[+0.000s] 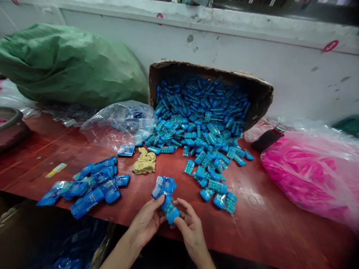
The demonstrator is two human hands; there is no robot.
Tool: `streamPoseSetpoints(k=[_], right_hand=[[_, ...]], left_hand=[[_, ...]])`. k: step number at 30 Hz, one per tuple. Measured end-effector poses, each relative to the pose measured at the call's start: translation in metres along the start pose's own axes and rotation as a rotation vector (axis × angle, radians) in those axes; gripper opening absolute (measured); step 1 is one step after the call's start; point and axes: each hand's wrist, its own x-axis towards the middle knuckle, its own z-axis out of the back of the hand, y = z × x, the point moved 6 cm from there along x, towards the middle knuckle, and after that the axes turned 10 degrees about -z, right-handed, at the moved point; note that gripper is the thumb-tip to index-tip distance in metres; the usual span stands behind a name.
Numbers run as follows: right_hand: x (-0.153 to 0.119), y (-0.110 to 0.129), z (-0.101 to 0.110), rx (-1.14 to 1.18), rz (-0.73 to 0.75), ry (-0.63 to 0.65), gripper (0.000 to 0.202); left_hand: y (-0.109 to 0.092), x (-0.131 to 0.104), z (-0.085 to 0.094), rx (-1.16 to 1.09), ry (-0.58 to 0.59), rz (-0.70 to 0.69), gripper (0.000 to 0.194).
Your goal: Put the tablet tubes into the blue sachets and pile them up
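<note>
Low at the table's front edge, my left hand and my right hand are both closed around a small blue-capped clear container with round beads inside. Its blue end points down toward me, between my fingertips. A blue printed packet or sleeve lies at its upper end; I cannot tell whether the container is partly inside it. To the left lies a pile of blue printed packets. Loose blue containers are scattered right of my hands. Beyond my hands sits a crumpled yellow lump.
A tipped cardboard box spills many blue containers onto the red table. Left stand a green sack, a clear plastic bag and a round basin. A pink-filled bag lies right. An open box sits below the left edge.
</note>
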Motion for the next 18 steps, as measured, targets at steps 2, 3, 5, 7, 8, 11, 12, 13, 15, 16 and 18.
streamPoseSetpoints(k=[2,3,5,7,8,11,12,13,15,16,18], right_hand=[[0.005,-0.006,0.002,0.170,-0.074,-0.015,0.041],[0.006,-0.008,0.002,0.217,-0.089,-0.013,0.044],[0.010,-0.008,0.001,0.260,-0.110,0.002,0.048],[0.012,-0.006,0.002,0.257,-0.140,0.010,0.047],[0.013,-0.005,0.003,0.241,-0.159,0.009,0.045],[0.015,-0.004,0.007,0.150,-0.190,-0.017,0.039],[0.015,-0.003,0.009,0.106,-0.181,-0.033,0.040],[0.016,-0.002,0.011,0.060,-0.166,-0.052,0.042],[0.015,0.001,0.016,-0.040,-0.137,-0.084,0.049],[0.015,0.003,0.018,-0.094,-0.123,-0.091,0.052],[0.015,0.009,0.020,-0.197,-0.087,-0.076,0.057]], left_hand=[[0.000,0.000,-0.003,-0.015,0.044,0.017,0.008],[0.001,0.000,-0.005,-0.020,0.064,0.025,0.009],[0.001,0.000,-0.010,-0.021,0.113,0.038,0.011],[0.001,-0.002,-0.015,-0.007,0.161,0.044,0.012],[0.000,-0.003,-0.017,0.000,0.174,0.040,0.012],[0.000,-0.006,-0.020,0.016,0.146,0.027,0.009],[0.001,-0.007,-0.020,0.015,0.125,0.031,0.008],[0.002,-0.008,-0.020,0.013,0.106,0.039,0.008],[0.004,-0.011,-0.021,0.009,0.094,0.065,0.008],[0.005,-0.011,-0.021,0.006,0.104,0.079,0.009],[0.007,-0.012,-0.022,0.000,0.148,0.114,0.013]])
